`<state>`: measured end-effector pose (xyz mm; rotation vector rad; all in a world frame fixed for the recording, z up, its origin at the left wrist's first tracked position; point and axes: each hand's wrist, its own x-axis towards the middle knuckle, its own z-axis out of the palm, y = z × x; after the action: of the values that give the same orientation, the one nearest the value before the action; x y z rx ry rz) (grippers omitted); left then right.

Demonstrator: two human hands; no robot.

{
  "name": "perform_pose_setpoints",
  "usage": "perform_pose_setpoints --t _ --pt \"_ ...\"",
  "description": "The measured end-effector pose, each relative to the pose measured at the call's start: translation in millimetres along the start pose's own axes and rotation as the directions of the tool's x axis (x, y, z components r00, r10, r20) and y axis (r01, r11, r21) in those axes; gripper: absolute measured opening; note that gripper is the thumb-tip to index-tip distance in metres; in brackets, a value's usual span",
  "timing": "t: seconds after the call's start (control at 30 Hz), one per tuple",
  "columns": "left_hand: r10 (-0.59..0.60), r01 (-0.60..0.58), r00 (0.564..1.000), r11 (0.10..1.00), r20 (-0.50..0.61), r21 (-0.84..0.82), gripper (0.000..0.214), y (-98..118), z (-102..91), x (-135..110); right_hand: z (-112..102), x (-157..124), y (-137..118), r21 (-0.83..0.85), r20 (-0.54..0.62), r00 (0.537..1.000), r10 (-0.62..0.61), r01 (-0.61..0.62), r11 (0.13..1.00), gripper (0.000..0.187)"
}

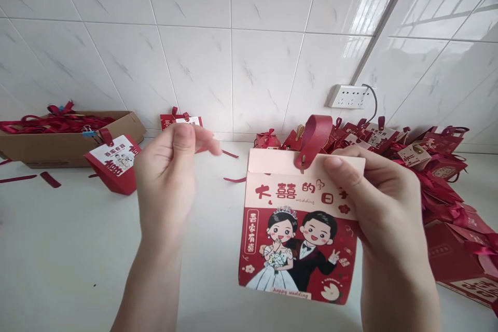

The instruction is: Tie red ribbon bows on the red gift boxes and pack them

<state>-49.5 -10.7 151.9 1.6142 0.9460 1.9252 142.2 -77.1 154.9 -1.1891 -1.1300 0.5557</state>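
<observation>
My right hand (pixel 383 202) pinches the upper right edge of a red and cream wedding favor box (pixel 301 249). The box is upright and faces me, printed with a cartoon bride and groom. A red ribbon loop (pixel 317 137) stands up from a slot in its top flap. To the left, my left hand (pixel 169 176) is raised, apart from the box, its thumb up and some fingertips pointing right, slightly blurred. Nothing shows in its grasp. Behind that wrist stands another red favor box (pixel 119 166) with a white printed flap and a blue binder clip (pixel 88 132).
A cardboard box (pixel 70 148) full of red ribbons sits at the left by the tiled wall. Many red favor boxes (pixel 439 171) are heaped at the right, near a power socket (pixel 348 97). Ribbon scraps (pixel 50 179) lie on the white table (pixel 58 264).
</observation>
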Motion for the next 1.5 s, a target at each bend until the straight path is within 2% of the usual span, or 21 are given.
perform_pose_setpoints --t 0.07,0.13,0.23,0.43,0.53,0.6,0.67,0.73,0.83,0.9,1.0,1.13,1.2,1.33,1.5 --pt "-0.009 0.012 0.998 0.999 0.057 -0.043 0.012 -1.5 -1.1 0.0 0.8 2.6 1.8 0.041 0.008 1.000 0.023 -0.023 0.999 0.026" --pt "-0.016 0.029 0.993 0.994 0.117 -0.104 0.022 -0.9 -0.7 -0.9 1.4 5.3 3.8 0.067 0.043 0.998 0.047 -0.050 0.996 0.027" --pt "-0.036 0.066 0.984 0.984 0.177 -0.168 0.024 3.1 1.9 -2.4 1.5 8.9 6.2 0.063 0.134 0.988 0.078 -0.087 0.994 0.029" --pt "-0.074 0.110 0.970 0.983 0.230 -0.146 0.022 3.6 8.5 -4.9 1.8 10.8 5.8 0.014 0.191 0.975 0.111 -0.116 0.993 0.028" --pt "-0.080 0.145 0.949 0.970 0.306 -0.197 0.037 1.7 8.9 -6.4 2.3 11.1 4.5 0.013 0.211 0.969 0.128 -0.133 0.991 0.029" --pt "-0.112 0.209 0.911 0.955 0.398 -0.209 0.039 2.7 7.8 -6.8 1.8 11.9 4.7 0.021 0.229 0.966 0.120 -0.129 0.991 0.030" --pt "-0.169 0.305 0.835 0.934 0.523 -0.185 0.035 5.3 6.6 -6.5 0.8 12.7 6.1 0.027 0.242 0.964 0.110 -0.120 0.992 0.030" --pt "-0.223 0.374 0.768 0.917 0.600 -0.138 0.035 8.9 6.5 -6.0 0.1 12.7 8.3 0.021 0.249 0.964 0.091 -0.099 0.995 0.030" --pt "-0.313 0.391 0.740 0.920 0.595 -0.003 0.040 15.3 10.2 -6.1 0.8 11.5 12.2 -0.029 0.250 0.968 -0.010 0.017 0.999 0.028" --pt "-0.380 0.405 0.701 0.909 0.604 0.101 0.038 19.5 14.0 -7.2 2.6 11.0 14.6 -0.078 0.249 0.963 -0.098 0.121 0.990 0.028" --pt "-0.394 0.414 0.655 0.901 0.645 0.130 0.030 23.9 18.4 -10.1 5.6 12.2 16.9 -0.140 0.223 0.958 -0.181 0.215 0.966 0.026" --pt "-0.339 0.386 0.688 0.920 0.642 0.073 0.024 23.8 21.6 -17.1 7.3 15.0 20.0 -0.155 0.161 0.953 -0.256 0.280 0.947 0.018" --pt "-0.309 0.356 0.721 0.933 0.620 0.051 0.022 22.0 23.3 -20.9 7.7 15.5 22.4 -0.151 0.122 0.957 -0.264 0.281 0.948 0.016" --pt "-0.261 0.289 0.776 0.956 0.574 0.044 0.018 20.0 26.0 -24.8 9.8 13.8 25.6 -0.058 0.060 0.959 -0.276 0.279 0.958 0.025" --pt "-0.212 0.163 0.819 0.977 0.533 0.138 0.014 23.5 25.3 -22.8 12.2 9.5 23.3 0.019 0.032 0.948 -0.318 0.317 0.948 0.032"
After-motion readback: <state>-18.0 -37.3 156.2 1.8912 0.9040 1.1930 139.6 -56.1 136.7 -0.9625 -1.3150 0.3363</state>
